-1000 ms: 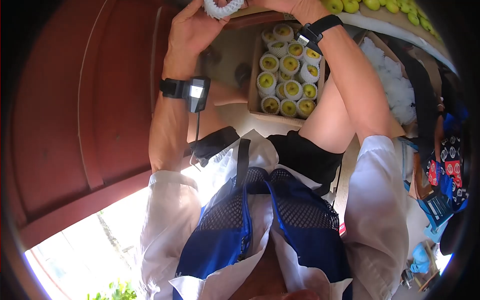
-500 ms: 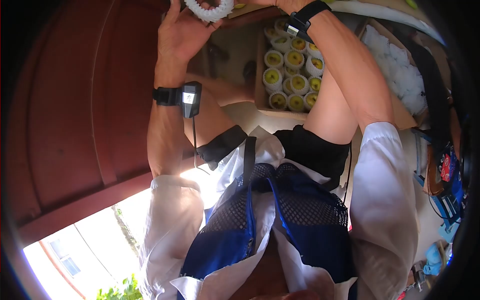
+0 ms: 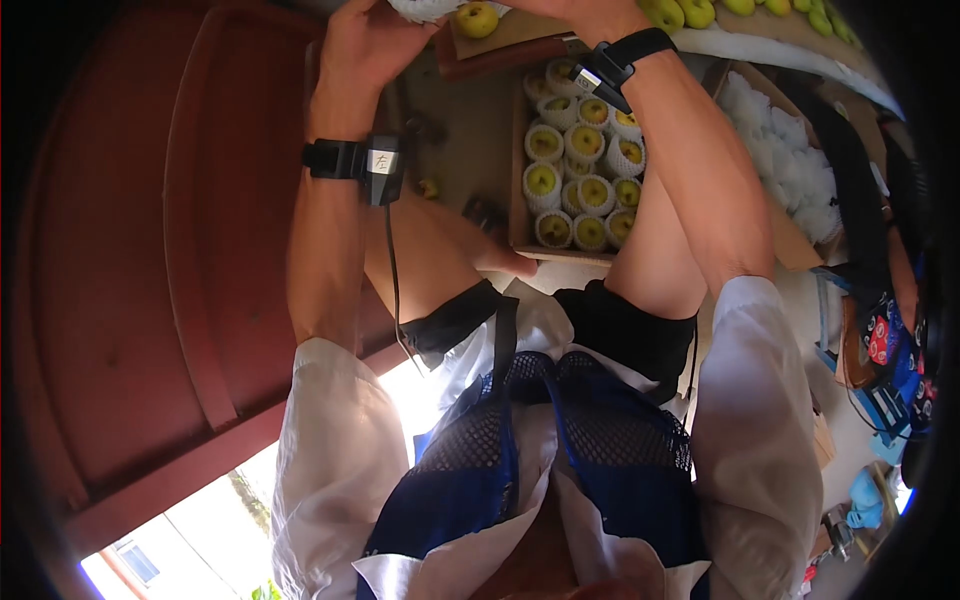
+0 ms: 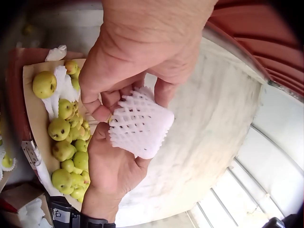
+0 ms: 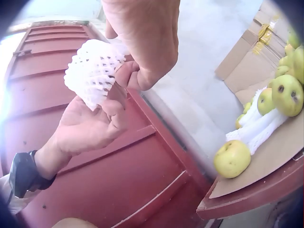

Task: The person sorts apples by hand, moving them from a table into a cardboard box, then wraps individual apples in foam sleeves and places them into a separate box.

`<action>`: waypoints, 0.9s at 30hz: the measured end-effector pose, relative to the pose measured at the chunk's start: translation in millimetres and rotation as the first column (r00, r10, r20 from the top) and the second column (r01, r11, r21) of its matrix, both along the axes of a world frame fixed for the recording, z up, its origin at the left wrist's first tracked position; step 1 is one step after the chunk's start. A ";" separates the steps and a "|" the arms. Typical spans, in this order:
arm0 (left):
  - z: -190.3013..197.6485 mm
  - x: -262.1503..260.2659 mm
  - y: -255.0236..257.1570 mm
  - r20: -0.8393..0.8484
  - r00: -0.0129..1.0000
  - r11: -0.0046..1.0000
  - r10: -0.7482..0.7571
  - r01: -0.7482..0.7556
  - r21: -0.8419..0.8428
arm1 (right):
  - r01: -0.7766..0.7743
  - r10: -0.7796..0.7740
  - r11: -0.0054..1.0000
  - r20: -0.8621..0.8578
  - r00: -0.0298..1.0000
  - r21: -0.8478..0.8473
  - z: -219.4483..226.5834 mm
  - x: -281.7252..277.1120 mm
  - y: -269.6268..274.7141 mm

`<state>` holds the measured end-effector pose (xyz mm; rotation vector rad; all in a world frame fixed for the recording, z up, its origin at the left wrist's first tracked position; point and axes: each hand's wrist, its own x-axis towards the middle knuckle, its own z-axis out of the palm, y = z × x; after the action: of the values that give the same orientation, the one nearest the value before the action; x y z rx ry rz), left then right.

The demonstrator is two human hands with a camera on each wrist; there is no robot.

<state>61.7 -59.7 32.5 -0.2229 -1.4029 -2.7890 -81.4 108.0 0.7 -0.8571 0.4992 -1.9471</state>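
A white foam net sleeve (image 4: 142,121) is held between both hands in front of the body. My left hand (image 3: 370,45) curls its fingers over one side of the sleeve, the thumb and fingertips pressing the mesh in the left wrist view. From the other side my right hand (image 5: 149,47) pinches the sleeve's edge with thumb and fingers. Mesh and fingers hide the inside of the sleeve. At the top of the head view only the sleeve's lower part shows. A bare yellow-green apple (image 5: 232,159) lies on cardboard close by.
A cardboard box (image 3: 560,257) of apples in foam nets stands on the floor between the legs. Right of it, another box holds white foam nets (image 3: 780,150). Loose apples (image 4: 59,129) lie on a cardboard-covered surface ahead. A red panelled wall (image 3: 110,250) rises at the left.
The foam sleeve showed as a ring with its opening visible; now it is turned and partly out of the head view. Both hands stay on it. A loose apple has come into view beside it.
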 end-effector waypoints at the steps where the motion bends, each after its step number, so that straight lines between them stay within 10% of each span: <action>1: 0.0 -1.3 -1.1 0.017 1.000 1.000 0.011 -0.010 -0.007 | 0.001 -0.001 1.000 -0.010 1.000 0.004 -0.6 -2.9 -1.7; 16: -53.1 -25.7 -26.3 0.084 0.996 0.998 0.040 -0.043 0.040 | 0.037 -0.053 0.849 0.015 0.999 0.526 -19.3 1.1 9.7; 27: -65.5 -39.4 -35.2 0.093 0.984 0.966 0.152 -0.128 -0.226 | 0.262 -0.176 0.777 -0.202 0.963 0.573 -93.8 -58.7 -9.7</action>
<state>22.3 -94.9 -33.0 0.0292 -1.6807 -2.5673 -140.2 98.3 -93.2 -0.5323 1.2708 -1.7667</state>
